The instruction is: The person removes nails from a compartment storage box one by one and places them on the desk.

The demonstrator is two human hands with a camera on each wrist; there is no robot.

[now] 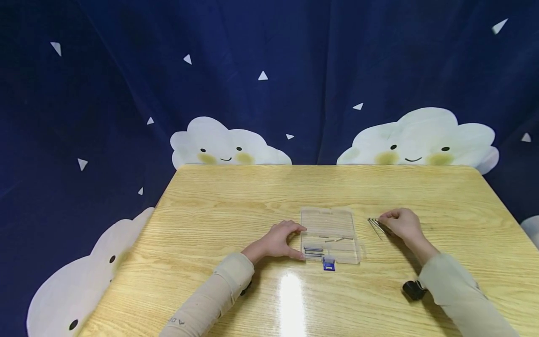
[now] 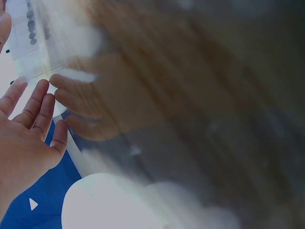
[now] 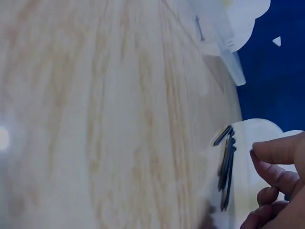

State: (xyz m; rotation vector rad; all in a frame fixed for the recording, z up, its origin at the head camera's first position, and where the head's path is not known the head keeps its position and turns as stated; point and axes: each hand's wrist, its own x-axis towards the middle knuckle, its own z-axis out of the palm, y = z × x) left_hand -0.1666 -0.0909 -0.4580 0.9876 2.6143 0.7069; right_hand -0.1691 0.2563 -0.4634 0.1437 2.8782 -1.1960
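A clear plastic box (image 1: 330, 234) lies with its lid raised on the table. Long nails (image 1: 313, 252) lie in its left front compartment, and a few small metal pieces (image 1: 335, 240) lie farther back. My left hand (image 1: 281, 239) rests at the box's left edge, thumb and fingertips apart. Its fingers (image 2: 37, 107) look fairly straight in the left wrist view. Right of the box, my right hand (image 1: 402, 223) has its fingertips beside several loose nails (image 1: 375, 225). The right wrist view shows these nails (image 3: 228, 167) next to its bent fingers; whether one is pinched is unclear.
A blue latch (image 1: 329, 264) sticks out from the box's front. The wooden table (image 1: 236, 187) reaches back to a dark blue curtain (image 1: 252, 37) printed with clouds. A black device (image 1: 414, 290) sits at the right wrist.
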